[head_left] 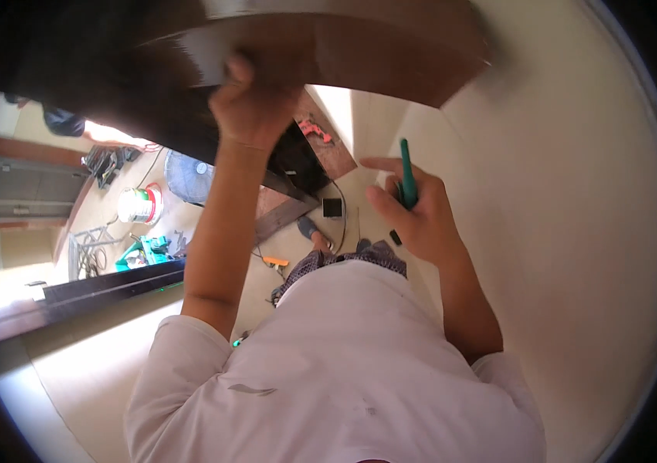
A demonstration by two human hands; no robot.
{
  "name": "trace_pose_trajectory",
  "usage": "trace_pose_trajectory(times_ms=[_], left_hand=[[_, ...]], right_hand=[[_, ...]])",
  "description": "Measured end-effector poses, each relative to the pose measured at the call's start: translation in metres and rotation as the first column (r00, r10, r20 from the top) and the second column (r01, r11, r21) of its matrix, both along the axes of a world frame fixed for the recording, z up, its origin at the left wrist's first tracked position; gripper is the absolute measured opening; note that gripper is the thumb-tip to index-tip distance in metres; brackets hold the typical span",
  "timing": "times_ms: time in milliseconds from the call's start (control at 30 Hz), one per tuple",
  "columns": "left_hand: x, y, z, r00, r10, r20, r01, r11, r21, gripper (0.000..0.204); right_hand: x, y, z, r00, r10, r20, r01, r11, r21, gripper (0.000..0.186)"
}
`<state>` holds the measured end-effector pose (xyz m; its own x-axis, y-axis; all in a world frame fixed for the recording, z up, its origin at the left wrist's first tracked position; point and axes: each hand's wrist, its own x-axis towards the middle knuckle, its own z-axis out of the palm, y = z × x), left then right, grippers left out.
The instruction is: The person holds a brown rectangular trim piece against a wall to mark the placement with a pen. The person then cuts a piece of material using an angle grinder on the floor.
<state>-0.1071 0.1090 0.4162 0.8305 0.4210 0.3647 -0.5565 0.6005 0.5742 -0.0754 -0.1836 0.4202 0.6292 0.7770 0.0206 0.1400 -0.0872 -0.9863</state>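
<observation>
The left hand [255,112] is up in the upper middle of the frame, against the brown wooden board [390,54]. Its thumb sticks up, but the fingers are in dark shade, so I cannot tell if they are wrapped around the board or just pushing on it. The board is big and goes across the top of the frame.

The right hand [421,220] is right of the middle. It holds a thin green tool [406,174] tight, with the tip poking up. One finger points out to the left. I cannot tell just what kind of tool it is. The tool is apart from the board, below it in the frame.

A pale wall [575,231] fills the right side. Near the middle, a red tool [315,130] lies on a brown surface [336,158]. On the left are a round blue fan [188,176] and, just beside it, a white bucket [135,205]. Another person's arm [112,136] shows at the upper left.
</observation>
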Motion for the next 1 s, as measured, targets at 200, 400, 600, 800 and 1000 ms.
trace_pose_trajectory(times_ms=[200,400,600,800,1000], left_hand=[[0.0,0.022,-0.007,0.996,-0.044,0.082,0.045,0.999,-0.002,0.035],[0.012,0.012,-0.005,0.999,0.024,0.042,-0.028,0.994,0.101,0.027],[0.023,0.008,-0.007,0.994,0.072,0.086,-0.071,0.997,-0.011,0.064],[0.019,0.009,-0.017,0.997,0.064,0.048,-0.062,0.997,-0.052,0.075],[0.013,0.03,-0.033,0.986,-0.111,0.124,0.121,0.99,-0.077,0.045]], right_hand=[[0.011,0.007,-0.045,0.994,-0.082,-0.075,0.085,0.995,0.044,0.031],[0.045,0.022,-0.175,0.996,-0.024,0.081,0.043,0.968,-0.247,0.036],[0.047,0.019,-0.306,0.972,0.138,0.191,-0.024,0.864,-0.503,0.034],[0.044,0.018,-0.306,0.962,0.181,0.207,-0.016,0.789,-0.615,0.037],[0.013,0.08,-0.172,0.988,-0.099,0.121,0.069,0.97,0.234,0.056]])
